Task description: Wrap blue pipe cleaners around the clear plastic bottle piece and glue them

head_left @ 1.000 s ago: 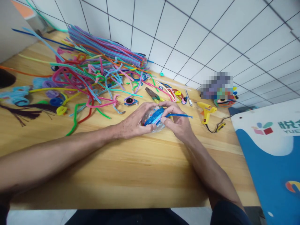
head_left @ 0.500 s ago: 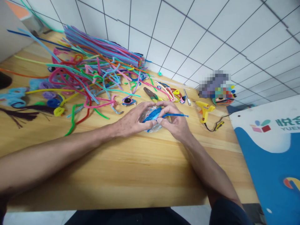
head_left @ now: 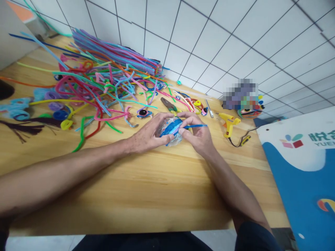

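Fingers [head_left: 165,140] of the left hand [head_left: 145,135] grip a blue bundle [head_left: 170,128] while the right hand [head_left: 201,139] pinches a strip [head_left: 197,126] pointing toward three o'clock.

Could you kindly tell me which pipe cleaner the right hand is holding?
The blue pipe cleaner, its end jutting across the right hand; the loose pile lies apart on the table.

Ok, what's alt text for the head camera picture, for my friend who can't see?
A left hand holds a clear, blue-banded object over a wooden table while the right hand pinches a blue stem against it. Colourful fuzzy stems lie heaped at left, a yellow glue gun at right.
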Motion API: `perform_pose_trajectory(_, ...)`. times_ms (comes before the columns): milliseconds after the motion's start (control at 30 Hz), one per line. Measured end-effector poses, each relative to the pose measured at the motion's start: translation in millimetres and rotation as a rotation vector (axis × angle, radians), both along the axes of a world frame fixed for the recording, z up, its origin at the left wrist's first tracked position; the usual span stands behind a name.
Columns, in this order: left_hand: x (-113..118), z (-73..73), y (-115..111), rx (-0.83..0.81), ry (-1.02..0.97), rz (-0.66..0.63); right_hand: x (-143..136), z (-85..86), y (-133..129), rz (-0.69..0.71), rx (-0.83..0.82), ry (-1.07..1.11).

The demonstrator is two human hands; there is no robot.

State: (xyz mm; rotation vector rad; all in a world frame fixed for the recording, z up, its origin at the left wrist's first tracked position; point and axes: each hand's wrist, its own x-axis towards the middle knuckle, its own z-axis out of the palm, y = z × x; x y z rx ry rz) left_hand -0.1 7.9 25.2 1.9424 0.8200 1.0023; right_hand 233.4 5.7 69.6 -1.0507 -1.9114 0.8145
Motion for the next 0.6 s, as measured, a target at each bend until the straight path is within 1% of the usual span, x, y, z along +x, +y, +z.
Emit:
perform_pose_trajectory(100,0,-1.0,0,-0.002,-0.019,-0.009,0,-0.1,-1,-0.003,0.072,-0.043)
perform_pose_trajectory(233,-1,0.0,-1,-0.014,-0.01,0.004,6,0.2,2,0.013,0.057,-0.026)
perform_pose_trajectory(300,0,0.9,-2,-0.018,0.005,0.019,11,3.2,4,-0.027,0.063,0.02)
perform_pose_trajectory(367,0,1.4,-3,-0.015,0.013,0.027,17,10.2,5,-0.076,0.138,0.021)
perform_pose_trajectory(433,0,0.8,-3,-0.004,0.009,0.025,22,20.4,3,-0.079,0.254,-0.06)
perform_pose_trajectory(500,1,-0.9,-2,0.012,0.003,0.019,26,31.0,0,-0.029,0.34,-0.191)
perform_pose_trajectory(600,1,-3.8,-1,0.031,-0.003,0.015,27,40.4,-4,0.054,0.362,-0.34)
